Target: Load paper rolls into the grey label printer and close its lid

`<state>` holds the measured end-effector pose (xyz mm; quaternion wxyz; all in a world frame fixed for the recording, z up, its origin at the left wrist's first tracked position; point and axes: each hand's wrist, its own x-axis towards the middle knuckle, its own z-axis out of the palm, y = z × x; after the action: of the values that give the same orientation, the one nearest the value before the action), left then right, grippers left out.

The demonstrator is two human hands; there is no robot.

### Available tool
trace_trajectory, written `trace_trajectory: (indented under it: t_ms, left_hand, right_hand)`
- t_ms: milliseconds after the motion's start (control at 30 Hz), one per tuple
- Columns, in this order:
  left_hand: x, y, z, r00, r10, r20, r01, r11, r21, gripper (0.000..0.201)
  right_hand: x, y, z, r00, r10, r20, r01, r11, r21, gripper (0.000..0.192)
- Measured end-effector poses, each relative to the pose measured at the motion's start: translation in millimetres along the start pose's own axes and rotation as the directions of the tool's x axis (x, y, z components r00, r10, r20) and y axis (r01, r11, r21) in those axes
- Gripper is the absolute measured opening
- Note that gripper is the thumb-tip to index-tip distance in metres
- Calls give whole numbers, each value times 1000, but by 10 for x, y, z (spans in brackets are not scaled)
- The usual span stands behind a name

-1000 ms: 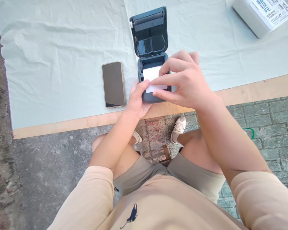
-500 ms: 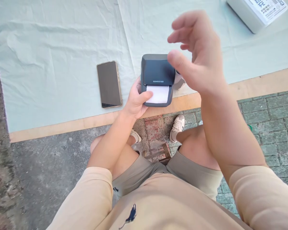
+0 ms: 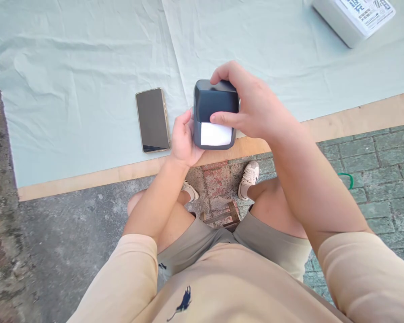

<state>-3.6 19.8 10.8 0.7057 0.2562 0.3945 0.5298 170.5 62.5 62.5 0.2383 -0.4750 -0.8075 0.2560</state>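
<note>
A dark label printer is held over the near edge of the table, with white label paper showing in its front. My left hand supports the printer from its left side, fingers hidden behind and under it. My right hand grips it from the right, thumb across the front by the paper's upper edge and a finger over the top. A smartphone with a dark screen lies face up to the left of the printer.
A pale cloth covers the table, leaving a strip of wooden edge bare. At the far right stands a white box with a printed label. Below are my legs, shoes and a wooden stool.
My right hand has come down from above right onto the printer. The left thumb has moved off the label paper to the printer's side, and the printer has shifted slightly left.
</note>
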Motion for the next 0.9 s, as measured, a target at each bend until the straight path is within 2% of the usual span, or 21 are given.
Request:
trace_trajectory:
  t_ms: [133,300,333,367,400,433,467,500,533,567,633,700,767,900]
  left_hand:
    - [38,13,44,992,-15,-122,11,1000,-29,46]
    - [87,49,96,986,-57,-154,44,995,-84,48]
    - [93,54,100,986,-69,-154,53,993,-103,47]
    - [95,57,100,986,-74,-147,57,991,-117,47]
    - [93,56,96,989,-72,-130,56,990,-128,47]
    - [88,52,86,993,-64,-104,50,990,-132,47]
    - [80,43,70,996,-51,-70,42,991,-128,47]
    - [70,30,51,999,-39,-31,36,993,-116,47]
    - [59,12,28,1000,-28,9,28,995,-97,45]
    - [48,-9,4,999,-13,38,16,997,-72,42]
    - [31,-59,-39,997,38,61,-36,999,-29,37]
    - [19,-107,-64,993,89,74,-89,996,1,40]
    - [10,-142,-68,989,118,94,-121,992,29,47]
    - [-7,-163,-40,988,105,111,-116,989,89,55]
  right_hand:
    - [-81,-25,23,982,-97,-159,82,992,-98,37]
    - [-152,-11,53,951,-237,-199,200,961,-190,40]
    - [-139,-8,67,925,-272,-263,223,953,-203,36]
    - [-119,-10,82,879,-312,-362,250,945,-209,29]
    - [-96,-19,94,814,-341,-471,273,939,-209,23]
    - [-74,-34,101,746,-351,-566,286,936,-203,23]
    - [-57,-53,101,699,-340,-629,285,939,-192,27]
    - [-46,-74,96,692,-315,-649,268,947,-175,29]
    - [-42,-93,85,719,-288,-632,240,957,-164,28]
    - [-45,-107,70,776,-264,-572,208,965,-162,24]
    - [-64,-112,37,891,-221,-396,158,970,-187,13]
    - [-89,-92,8,956,-176,-235,119,965,-235,9]
    - [-106,-72,-15,983,-123,-134,78,951,-300,9]
    - [-111,-121,-69,998,-33,-55,6,904,-427,26]
